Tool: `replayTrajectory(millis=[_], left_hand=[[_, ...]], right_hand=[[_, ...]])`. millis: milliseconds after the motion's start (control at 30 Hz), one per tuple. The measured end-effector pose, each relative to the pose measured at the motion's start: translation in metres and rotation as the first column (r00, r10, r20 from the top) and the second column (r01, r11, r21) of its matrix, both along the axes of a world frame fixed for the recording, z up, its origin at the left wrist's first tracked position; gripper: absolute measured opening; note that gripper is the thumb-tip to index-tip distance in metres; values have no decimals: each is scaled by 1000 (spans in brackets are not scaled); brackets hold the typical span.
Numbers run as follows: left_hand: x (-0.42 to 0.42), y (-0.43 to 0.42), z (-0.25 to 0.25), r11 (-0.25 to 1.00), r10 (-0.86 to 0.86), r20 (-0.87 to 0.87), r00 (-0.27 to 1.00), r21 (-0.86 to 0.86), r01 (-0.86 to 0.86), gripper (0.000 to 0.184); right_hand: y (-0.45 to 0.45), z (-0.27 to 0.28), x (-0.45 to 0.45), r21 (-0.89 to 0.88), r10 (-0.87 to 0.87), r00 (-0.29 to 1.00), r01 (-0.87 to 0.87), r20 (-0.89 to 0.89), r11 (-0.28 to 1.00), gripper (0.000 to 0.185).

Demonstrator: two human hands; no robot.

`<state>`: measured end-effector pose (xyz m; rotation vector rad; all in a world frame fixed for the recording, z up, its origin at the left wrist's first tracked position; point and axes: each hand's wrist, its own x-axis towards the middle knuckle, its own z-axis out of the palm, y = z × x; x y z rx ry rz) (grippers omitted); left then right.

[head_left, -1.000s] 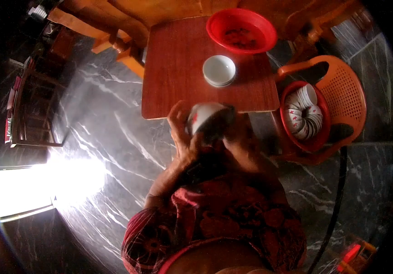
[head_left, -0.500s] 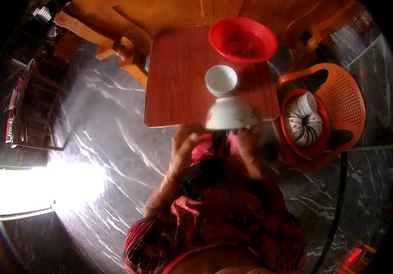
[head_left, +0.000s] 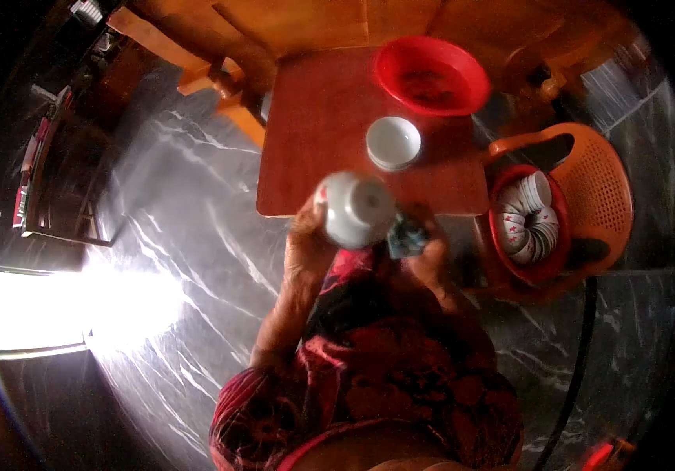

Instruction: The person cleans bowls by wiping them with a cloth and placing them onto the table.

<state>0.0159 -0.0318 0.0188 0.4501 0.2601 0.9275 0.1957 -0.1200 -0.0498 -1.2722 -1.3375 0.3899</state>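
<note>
A white bowl with a red mark (head_left: 353, 210) is tipped so that its base shows, above the near edge of the wooden table (head_left: 306, 133). My left hand (head_left: 308, 239) grips its left side. In my right hand (head_left: 430, 250) is a bunched dark cloth (head_left: 406, 237), close against the bowl's right side. Beyond them, a small stack of white bowls (head_left: 394, 143) stands upright on the table. At the table's far right corner sits a red basin (head_left: 433, 76) with something dark inside.
To the right, an orange chair (head_left: 600, 188) holds a red basin (head_left: 502, 251) with several patterned white bowls (head_left: 540, 231) nested in a ring. A wooden bench (head_left: 322, 23) lies behind the table. A dark cable (head_left: 585, 345) crosses the marble floor (head_left: 204, 235).
The held bowl has turned so its base shows, and has moved left and slightly nearer me. The cloth in my right hand now shows clearly. The whole view has shifted slightly.
</note>
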Motion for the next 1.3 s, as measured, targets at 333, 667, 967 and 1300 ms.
replayTrajectory(millis=[333,667,967,1300], left_hand=[[22,-12,-26,898,408,-503,762,373,-235,22],[-2,-12,-18,753,411,-588,697,650,105,29],[9,-29,4,816,298,-488,820,576,46,31],[14,-29,-19,781,443,-687,576,612,128,23]], right_hand=[[23,92,-28,151,87,961,-130,261,980,69],[41,84,-20,23,203,974,-206,95,978,37],[36,78,-3,40,262,309,-576,-914,817,44],[52,13,-2,-209,-163,833,314,529,926,37]])
